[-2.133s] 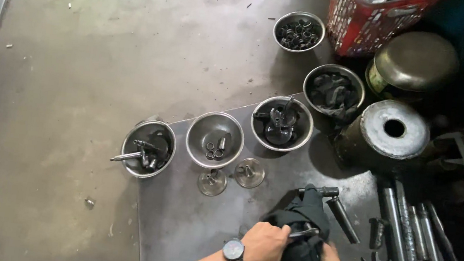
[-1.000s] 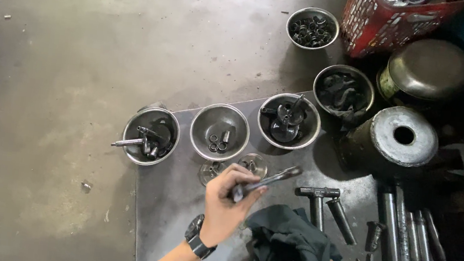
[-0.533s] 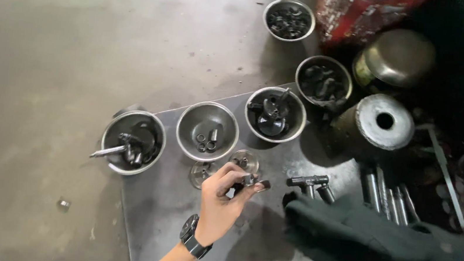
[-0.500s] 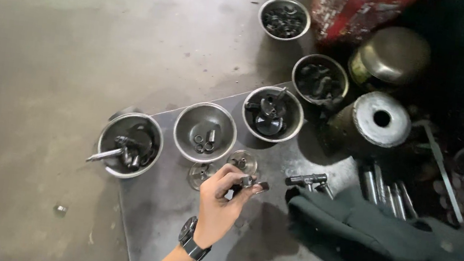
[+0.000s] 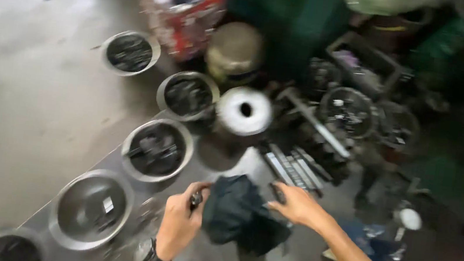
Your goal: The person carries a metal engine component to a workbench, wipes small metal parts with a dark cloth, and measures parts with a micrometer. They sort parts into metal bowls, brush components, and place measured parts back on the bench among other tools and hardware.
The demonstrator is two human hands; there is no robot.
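My head view is smeared by motion blur throughout, edges soft everywhere. The concrete floor (image 5: 17, 98) at far left is washed pale by daylight; the clutter at far right sinks into dim shadow. A round metal lid (image 5: 244, 111) glares white, its detail blown out.

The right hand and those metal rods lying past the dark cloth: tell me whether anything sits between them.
Nothing visible does. The right hand reaches over the sheet, its fingertips right by the near ends of the metal rods. The dark cloth lies left of it, beside the left hand. Motion blur hides actual contact.
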